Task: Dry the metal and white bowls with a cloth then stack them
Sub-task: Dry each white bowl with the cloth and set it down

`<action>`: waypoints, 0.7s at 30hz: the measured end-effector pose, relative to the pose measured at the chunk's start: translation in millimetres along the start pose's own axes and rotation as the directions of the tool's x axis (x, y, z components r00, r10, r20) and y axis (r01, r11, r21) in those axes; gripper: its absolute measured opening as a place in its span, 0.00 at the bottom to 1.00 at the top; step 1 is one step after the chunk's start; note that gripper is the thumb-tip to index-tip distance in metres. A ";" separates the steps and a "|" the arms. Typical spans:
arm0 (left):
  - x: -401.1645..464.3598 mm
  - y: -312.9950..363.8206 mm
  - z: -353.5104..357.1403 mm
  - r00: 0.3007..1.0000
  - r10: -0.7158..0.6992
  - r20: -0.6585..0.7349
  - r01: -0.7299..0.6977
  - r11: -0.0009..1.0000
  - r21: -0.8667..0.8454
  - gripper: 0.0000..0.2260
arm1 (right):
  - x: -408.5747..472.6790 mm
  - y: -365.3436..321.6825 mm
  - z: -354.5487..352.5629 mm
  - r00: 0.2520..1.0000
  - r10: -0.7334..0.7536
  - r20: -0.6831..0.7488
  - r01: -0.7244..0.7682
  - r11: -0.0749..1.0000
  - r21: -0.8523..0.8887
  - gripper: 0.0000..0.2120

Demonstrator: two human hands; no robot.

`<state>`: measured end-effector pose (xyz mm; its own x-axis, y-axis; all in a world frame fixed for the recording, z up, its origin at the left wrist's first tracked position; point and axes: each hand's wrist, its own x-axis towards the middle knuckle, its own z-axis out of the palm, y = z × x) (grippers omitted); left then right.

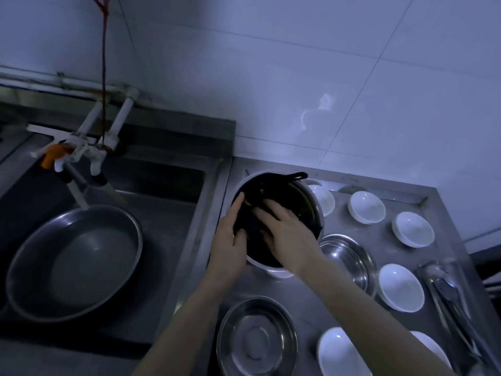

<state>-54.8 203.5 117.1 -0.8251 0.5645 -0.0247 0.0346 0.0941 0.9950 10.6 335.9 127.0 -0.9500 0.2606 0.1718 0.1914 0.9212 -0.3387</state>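
White bowls (368, 207) and metal bowls (257, 337) ring both hands' bowl (317, 204).

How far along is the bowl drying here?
Early, by the look of it. Nothing is visibly stacked: white bowls and two metal bowls lie singly on the steel counter. In hand: the left hand steadies a large bowl while the right hand presses a dark cloth inside it. Left: the other bowls, then stacking. Which are already dry, I cannot tell.
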 end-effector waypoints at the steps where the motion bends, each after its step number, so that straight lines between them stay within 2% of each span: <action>1: -1.9 2.4 -2.1 1.000 -0.010 -0.030 0.009 0.999 -0.033 0.32 | 3.7 -4.3 -3.3 0.999 0.049 -0.016 -0.050 0.995 -0.092 0.19; 4: -7.8 7.5 -8.0 0.994 -0.022 -0.108 0.010 0.994 -0.106 0.32 | 2.3 -13.3 -19.4 0.995 0.085 -0.056 -0.099 0.946 -0.309 0.20; 5: -9.8 9.6 -10.5 0.992 -0.029 -0.122 0.014 0.993 -0.120 0.32 | -0.7 -14.5 -25.8 0.996 0.083 -0.018 -0.084 0.931 -0.355 0.19; 7: -12.2 15.3 -15.6 0.990 -0.031 -0.139 0.012 0.991 -0.135 0.30 | -8.8 -16.3 -39.8 0.986 0.067 0.151 -0.005 0.926 -0.378 0.18; 9: -14.0 20.8 -19.2 0.992 0.001 -0.126 -0.017 0.991 -0.129 0.27 | -19.1 -16.8 -48.3 0.948 0.041 0.316 0.035 0.973 -0.229 0.19; 11: -18.0 25.4 -17.9 0.996 0.029 -0.089 -0.037 0.995 -0.092 0.23 | -25.1 -23.4 -51.6 0.910 0.032 0.412 -0.039 0.999 0.009 0.22; 13: -21.7 27.5 -12.0 0.997 0.038 -0.071 -0.041 0.998 -0.047 0.20 | -25.1 -31.9 -44.7 0.918 -0.011 0.396 -0.094 0.965 0.245 0.26; 15: -21.8 29.9 -6.5 0.998 0.037 -0.051 -0.039 0.998 -0.041 0.20 | -21.5 -43.0 -40.5 0.945 0.022 0.325 -0.168 0.889 0.427 0.28; 18: -17.0 29.4 -6.2 0.996 0.047 -0.073 -0.052 0.997 -0.057 0.22 | -16.7 -53.2 -46.2 0.954 0.097 0.285 -0.225 0.858 0.462 0.26; 21: -18.0 25.4 -8.4 0.992 0.052 -0.114 -0.058 0.997 -0.047 0.20 | -18.8 -48.1 -63.3 0.887 0.114 0.448 -0.270 0.914 0.302 0.21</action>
<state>-43.8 188.8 143.6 -0.8810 0.4716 0.0384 0.0558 0.0231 0.9982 34.9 305.0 198.6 -0.9310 0.2072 -0.3006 0.3575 0.6844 -0.6354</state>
